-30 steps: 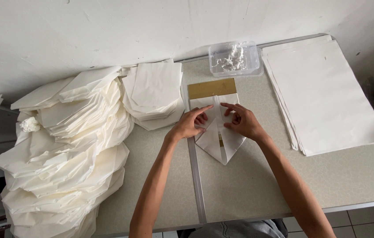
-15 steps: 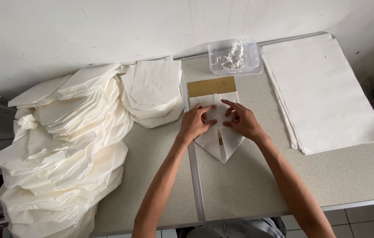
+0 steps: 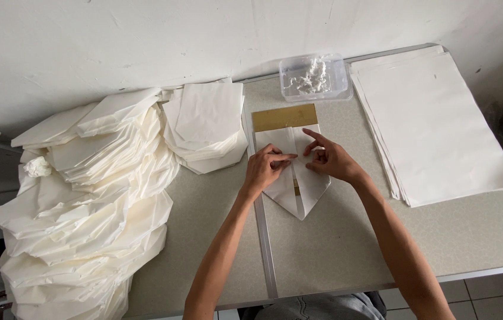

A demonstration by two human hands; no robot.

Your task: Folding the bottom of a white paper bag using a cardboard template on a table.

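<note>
A white paper sheet (image 3: 299, 189) lies folded into a downward point over a tan cardboard template (image 3: 284, 117) at the middle of the grey table (image 3: 346, 249). My left hand (image 3: 266, 169) presses on the paper's left flap, with the index finger stretched right along the centre seam. My right hand (image 3: 328, 160) rests on the right flap, fingers spread and pointing left toward the seam. Both hands hold the folded flaps flat; neither lifts anything.
A stack of flat white sheets (image 3: 435, 124) lies at the right. A clear plastic tub (image 3: 313, 77) with white paste stands at the back. A small pile of folded bags (image 3: 207, 127) and a big heap of finished bags (image 3: 79, 213) fill the left.
The hands have shifted slightly on the paper: my left index finger now stretches across the centre seam, and my right fingers have drawn closer to it.
</note>
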